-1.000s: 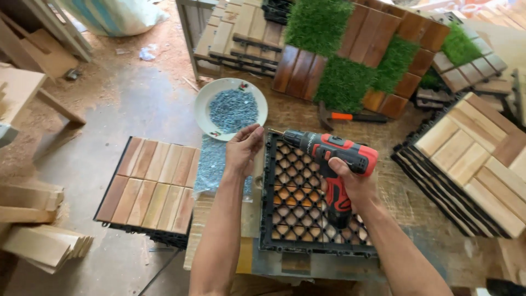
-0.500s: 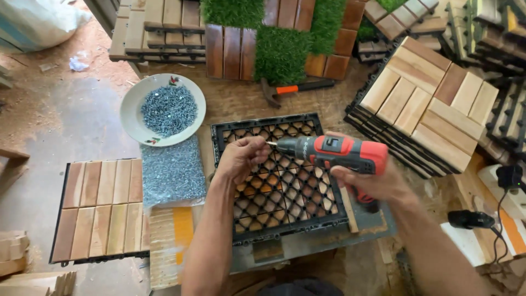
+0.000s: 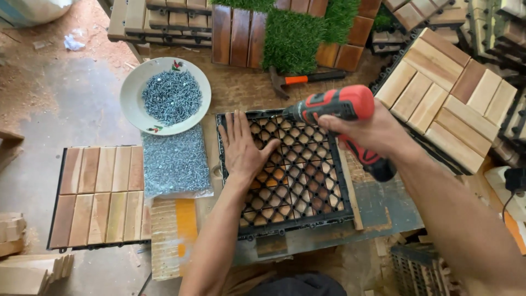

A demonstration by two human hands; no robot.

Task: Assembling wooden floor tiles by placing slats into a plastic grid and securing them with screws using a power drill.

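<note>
On the bench (image 3: 383,214), the left hand (image 3: 244,148) now lies flat and open on the black grid tile (image 3: 290,175), no longer pinching at the drill's tip; the right hand (image 3: 372,131) still grips the red drill (image 3: 339,109), bit at the tile's top edge. Nearby sit a plate of screws (image 3: 164,96), a hammer (image 3: 304,81) and wooden tiles (image 3: 101,194) on the dusty floor.

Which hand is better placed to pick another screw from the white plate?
Left. The left hand lies flat on the black grid tile, beside the white plate of screws; the right hand grips the red drill.
</note>
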